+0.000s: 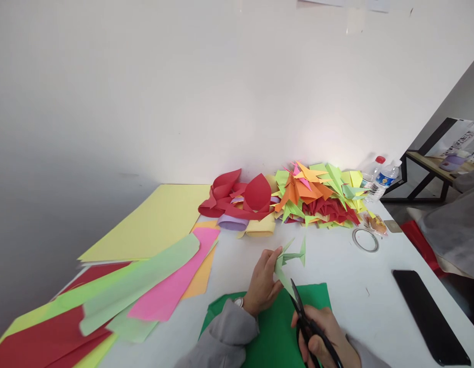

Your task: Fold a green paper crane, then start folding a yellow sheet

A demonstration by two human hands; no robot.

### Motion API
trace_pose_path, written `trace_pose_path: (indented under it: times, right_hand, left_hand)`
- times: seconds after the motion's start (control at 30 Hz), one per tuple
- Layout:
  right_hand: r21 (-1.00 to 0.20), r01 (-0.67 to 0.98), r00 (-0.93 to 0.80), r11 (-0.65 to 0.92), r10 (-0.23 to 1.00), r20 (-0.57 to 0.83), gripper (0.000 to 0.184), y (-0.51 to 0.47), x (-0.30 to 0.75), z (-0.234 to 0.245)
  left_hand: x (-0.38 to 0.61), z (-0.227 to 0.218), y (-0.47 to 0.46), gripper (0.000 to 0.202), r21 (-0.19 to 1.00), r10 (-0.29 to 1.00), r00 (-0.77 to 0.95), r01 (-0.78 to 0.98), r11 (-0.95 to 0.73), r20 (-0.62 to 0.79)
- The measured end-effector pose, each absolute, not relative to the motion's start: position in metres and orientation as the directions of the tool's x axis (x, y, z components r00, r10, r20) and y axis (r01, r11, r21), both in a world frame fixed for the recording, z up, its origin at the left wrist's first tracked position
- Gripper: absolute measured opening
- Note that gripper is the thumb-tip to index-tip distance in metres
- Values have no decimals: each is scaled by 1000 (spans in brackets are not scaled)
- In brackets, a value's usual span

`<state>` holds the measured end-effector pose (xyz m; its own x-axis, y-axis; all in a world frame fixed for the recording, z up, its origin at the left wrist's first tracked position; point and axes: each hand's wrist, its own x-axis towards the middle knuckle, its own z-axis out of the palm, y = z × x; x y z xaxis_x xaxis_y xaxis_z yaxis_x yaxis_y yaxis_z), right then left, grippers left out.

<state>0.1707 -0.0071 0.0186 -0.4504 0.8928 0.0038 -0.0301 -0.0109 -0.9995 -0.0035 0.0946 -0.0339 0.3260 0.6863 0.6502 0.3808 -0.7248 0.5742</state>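
Observation:
My left hand pinches a light green folded paper shape with several pointed arms, held above the table. In my right hand is a pair of black scissors, my fingers through the handles. The scissors' blades point up and away from me and meet the tip of the lowest paper arm; whether they cut into it I cannot tell. Beneath both hands lies a dark green sheet, partly covered by my left forearm.
Left are loose coloured sheets, a pink one among them. Along the wall stand red curled paper pieces and a pile of folded paper stars. To the right are a tape roll, two bottles and a black phone-like slab.

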Motion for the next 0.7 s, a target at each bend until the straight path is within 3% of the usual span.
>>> trace_pose_path:
  times: [0.7]
  right_hand:
    - [-999, -33, -439, -5, 898, 10, 73, -8, 169, 21]
  left_hand:
    - [-4, -36, 95, 58, 573, 678, 313, 368, -732, 665]
